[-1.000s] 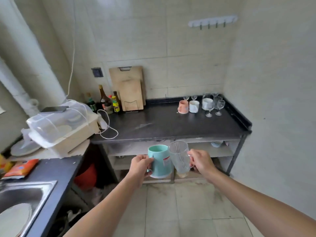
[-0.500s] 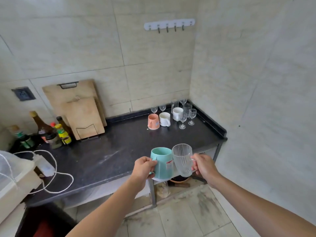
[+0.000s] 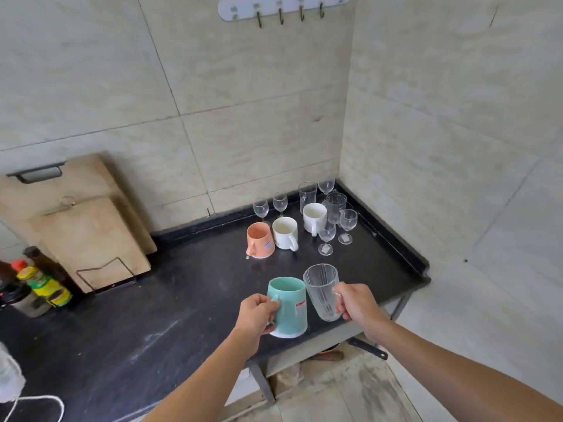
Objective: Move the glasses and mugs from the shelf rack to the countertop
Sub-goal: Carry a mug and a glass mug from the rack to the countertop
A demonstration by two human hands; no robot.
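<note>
My left hand (image 3: 257, 313) grips the handle of a teal mug (image 3: 288, 306). Beside it, my right hand (image 3: 356, 306) holds a clear ribbed glass mug (image 3: 321, 290) by its handle. Both are held upright, side by side, above the front edge of the black countertop (image 3: 170, 300). At the back right corner of the counter stand an orange mug (image 3: 259, 240), two white mugs (image 3: 285, 233), several stemmed glasses (image 3: 327, 237) and a tall clear glass (image 3: 307, 193). The shelf rack is out of view.
Two wooden cutting boards (image 3: 79, 226) lean on the back wall at left, with sauce bottles (image 3: 42, 284) beside them. A white cord (image 3: 36, 403) lies at the counter's front left. A hook rail (image 3: 283, 7) hangs high on the wall. Tiled floor shows below the counter's front edge.
I have stepped closer to the counter and the view has tilted down onto it. Both hands have carried the teal mug and glass mug forward, over the counter's front edge.
</note>
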